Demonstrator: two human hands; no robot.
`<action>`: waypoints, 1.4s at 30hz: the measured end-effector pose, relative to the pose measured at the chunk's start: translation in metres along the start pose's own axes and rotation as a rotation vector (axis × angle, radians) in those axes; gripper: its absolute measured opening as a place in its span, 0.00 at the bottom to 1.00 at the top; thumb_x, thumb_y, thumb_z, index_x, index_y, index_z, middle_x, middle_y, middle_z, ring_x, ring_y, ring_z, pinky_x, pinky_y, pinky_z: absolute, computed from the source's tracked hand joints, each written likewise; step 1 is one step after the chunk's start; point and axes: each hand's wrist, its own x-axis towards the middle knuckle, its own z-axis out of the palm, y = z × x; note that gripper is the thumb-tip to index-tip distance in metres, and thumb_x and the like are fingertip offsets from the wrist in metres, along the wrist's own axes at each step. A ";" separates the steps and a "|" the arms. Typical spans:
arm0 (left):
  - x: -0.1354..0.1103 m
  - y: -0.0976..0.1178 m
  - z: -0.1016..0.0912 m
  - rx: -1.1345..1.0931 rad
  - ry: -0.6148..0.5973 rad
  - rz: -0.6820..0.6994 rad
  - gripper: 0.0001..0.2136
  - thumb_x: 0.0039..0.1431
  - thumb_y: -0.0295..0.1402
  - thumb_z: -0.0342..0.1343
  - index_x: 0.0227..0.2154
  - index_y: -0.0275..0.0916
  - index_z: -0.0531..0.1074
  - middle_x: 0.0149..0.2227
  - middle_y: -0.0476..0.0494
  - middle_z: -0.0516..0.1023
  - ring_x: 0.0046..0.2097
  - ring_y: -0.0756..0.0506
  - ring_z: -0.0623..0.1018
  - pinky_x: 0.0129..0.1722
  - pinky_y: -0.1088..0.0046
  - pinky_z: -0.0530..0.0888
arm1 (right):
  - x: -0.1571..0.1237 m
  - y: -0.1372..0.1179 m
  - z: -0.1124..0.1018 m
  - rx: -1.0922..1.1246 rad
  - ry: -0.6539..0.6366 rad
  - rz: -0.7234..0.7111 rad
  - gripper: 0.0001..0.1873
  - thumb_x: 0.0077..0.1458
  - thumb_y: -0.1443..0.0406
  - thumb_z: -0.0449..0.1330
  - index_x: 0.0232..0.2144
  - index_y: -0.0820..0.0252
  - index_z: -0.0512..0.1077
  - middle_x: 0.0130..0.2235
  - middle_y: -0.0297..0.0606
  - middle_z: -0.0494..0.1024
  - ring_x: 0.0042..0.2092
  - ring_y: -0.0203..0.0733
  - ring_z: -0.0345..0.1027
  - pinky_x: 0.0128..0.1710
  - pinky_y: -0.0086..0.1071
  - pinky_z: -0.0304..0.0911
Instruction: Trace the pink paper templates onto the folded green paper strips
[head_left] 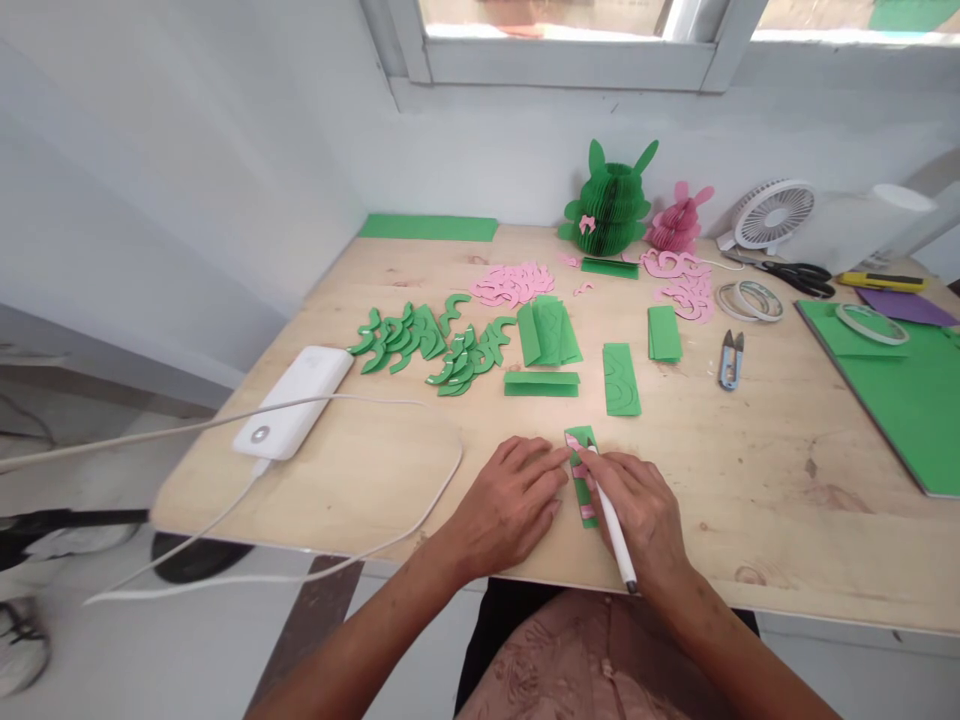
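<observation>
My right hand [637, 515] is closed around a white pen [613, 525], whose tip rests on a small green paper strip [582, 478] with pink shapes on it, near the table's front edge. My left hand [510, 505] lies flat beside the strip, fingers stretched out, fingertips pressing its left edge. Further back lie more green strips [621, 378], folded green pieces [549, 332], a pile of green curved cut-outs [427, 345] and pink cut-outs [514, 283].
A white power bank [294, 400] with a cable lies at the left of the wooden table [750, 470]. Thread snips [731, 358], tape rolls [752, 300], scissors [799, 275], a fan [772, 213], green sheets [900, 400] and green [609, 205] and pink [679, 222] honeycomb paper figures stand behind.
</observation>
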 end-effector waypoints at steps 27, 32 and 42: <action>0.003 -0.004 0.010 0.104 -0.043 -0.023 0.06 0.62 0.28 0.48 0.38 0.38 0.70 0.58 0.44 0.70 0.55 0.41 0.69 0.54 0.56 0.65 | -0.001 -0.001 0.000 0.022 -0.007 0.006 0.19 0.63 0.72 0.50 0.54 0.64 0.69 0.41 0.44 0.81 0.44 0.46 0.71 0.40 0.37 0.62; 0.003 -0.004 0.010 0.103 -0.040 -0.022 0.06 0.62 0.28 0.48 0.38 0.38 0.70 0.58 0.43 0.70 0.55 0.41 0.69 0.54 0.57 0.64 | -0.001 -0.001 0.000 0.018 0.003 0.007 0.19 0.62 0.72 0.51 0.54 0.63 0.69 0.40 0.44 0.81 0.44 0.46 0.71 0.40 0.36 0.62; 0.003 -0.004 0.009 0.104 -0.050 -0.025 0.06 0.62 0.29 0.48 0.38 0.38 0.69 0.58 0.44 0.70 0.55 0.41 0.68 0.55 0.57 0.64 | 0.000 0.000 0.000 0.017 0.000 0.007 0.19 0.62 0.72 0.50 0.54 0.63 0.69 0.40 0.44 0.81 0.44 0.46 0.72 0.39 0.37 0.63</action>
